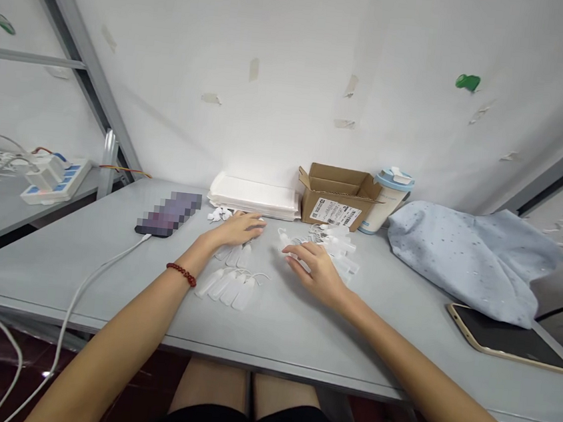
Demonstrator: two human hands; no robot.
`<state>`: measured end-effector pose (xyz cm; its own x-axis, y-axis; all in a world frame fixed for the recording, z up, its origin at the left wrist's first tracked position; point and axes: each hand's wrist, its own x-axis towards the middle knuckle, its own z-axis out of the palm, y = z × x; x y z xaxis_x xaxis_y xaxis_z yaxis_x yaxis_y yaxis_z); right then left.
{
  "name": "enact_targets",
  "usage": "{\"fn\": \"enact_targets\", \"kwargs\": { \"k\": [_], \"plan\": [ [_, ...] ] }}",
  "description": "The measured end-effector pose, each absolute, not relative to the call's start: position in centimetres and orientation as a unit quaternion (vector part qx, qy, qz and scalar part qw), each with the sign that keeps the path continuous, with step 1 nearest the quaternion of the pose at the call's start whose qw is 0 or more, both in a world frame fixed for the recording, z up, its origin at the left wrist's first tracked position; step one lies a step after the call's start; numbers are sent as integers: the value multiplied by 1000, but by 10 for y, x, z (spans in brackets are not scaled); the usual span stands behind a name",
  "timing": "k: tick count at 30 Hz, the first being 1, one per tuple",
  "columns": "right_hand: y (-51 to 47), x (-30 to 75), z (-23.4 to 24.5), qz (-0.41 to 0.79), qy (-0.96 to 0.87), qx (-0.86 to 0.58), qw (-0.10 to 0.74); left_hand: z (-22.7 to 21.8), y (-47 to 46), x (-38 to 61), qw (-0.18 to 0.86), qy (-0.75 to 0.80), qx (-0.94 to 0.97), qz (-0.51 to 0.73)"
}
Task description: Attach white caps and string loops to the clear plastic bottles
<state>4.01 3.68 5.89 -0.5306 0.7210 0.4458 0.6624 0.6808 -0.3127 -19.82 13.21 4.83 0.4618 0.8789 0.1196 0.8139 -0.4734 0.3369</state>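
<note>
left hand (233, 230): fingers curled, grip unclear, just above white plastic tags (222, 284) | right hand (315, 273): fingers spread, touching translucent plastic tags (341, 245) | grey worktop (54, 268)

Bright glare whitens the wall (259, 162), and the picture's edges bow outward.

Translucent plastic tags (231, 291), thin loops, lying side by side.

Matt grey painted worktop (45, 260), smooth translucent plastic pieces (233, 291), rough brown cardboard box (334, 190), soft pale blue cloth (468, 257), and a glossy black phone screen (504, 335).
</note>
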Motion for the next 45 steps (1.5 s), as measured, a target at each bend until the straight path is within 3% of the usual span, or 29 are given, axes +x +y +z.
{"fn": "enact_targets", "kwargs": {
  "k": [6, 16, 19, 23, 28, 45],
  "plan": [
    [37, 37, 56, 63, -868, -391, 301, 54, 131, -195, 113, 451, 874, 138],
    [35, 38, 50, 82, -850, -382, 353, 56, 125, -193, 118, 509, 829, 199],
    [34, 38, 50, 101, -842, -384, 365, 63, 118, -189, 207, 510, 793, 260],
    [33, 37, 54, 135, -828, -390, 379, 78, 98, -182, 435, 440, 698, 361],
    [30, 36, 60, 183, -801, -407, 398, 85, 83, -180, 589, 384, 622, 345],
    [19, 33, 66, 332, -752, -425, 378, 77, 79, -173, 634, 332, 611, 339]
  ]
}}
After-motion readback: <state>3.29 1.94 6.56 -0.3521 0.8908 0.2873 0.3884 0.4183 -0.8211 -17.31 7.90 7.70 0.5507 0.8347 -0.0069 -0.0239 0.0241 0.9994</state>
